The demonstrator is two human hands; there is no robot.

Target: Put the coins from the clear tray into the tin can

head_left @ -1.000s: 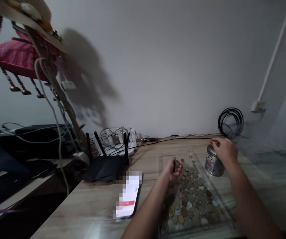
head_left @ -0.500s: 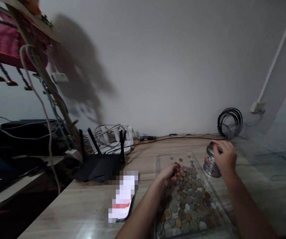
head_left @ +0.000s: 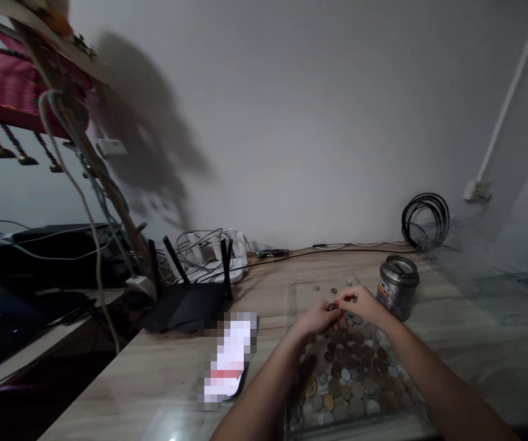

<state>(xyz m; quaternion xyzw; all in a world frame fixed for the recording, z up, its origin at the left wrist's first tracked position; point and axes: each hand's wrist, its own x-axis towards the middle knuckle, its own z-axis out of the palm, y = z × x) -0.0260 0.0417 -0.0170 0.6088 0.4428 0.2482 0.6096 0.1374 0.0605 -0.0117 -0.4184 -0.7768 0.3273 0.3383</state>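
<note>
Several coins of mixed colours lie spread in a clear shallow tray on the wooden table. My left hand hovers over the tray's far end with its fingers curled around a small stack of coins. My right hand meets it there, fingertips pinching at those coins. A metal coin tin with a slot in its lid stands upright just right of the tray, apart from both hands.
A phone with a lit screen lies left of the tray. Behind it sit a black router and a white device with cables. A coiled black cable hangs at the back right wall.
My right hand left the coin tin and came left to join my left hand over the tray. The left hand stayed over the tray with its coins.
</note>
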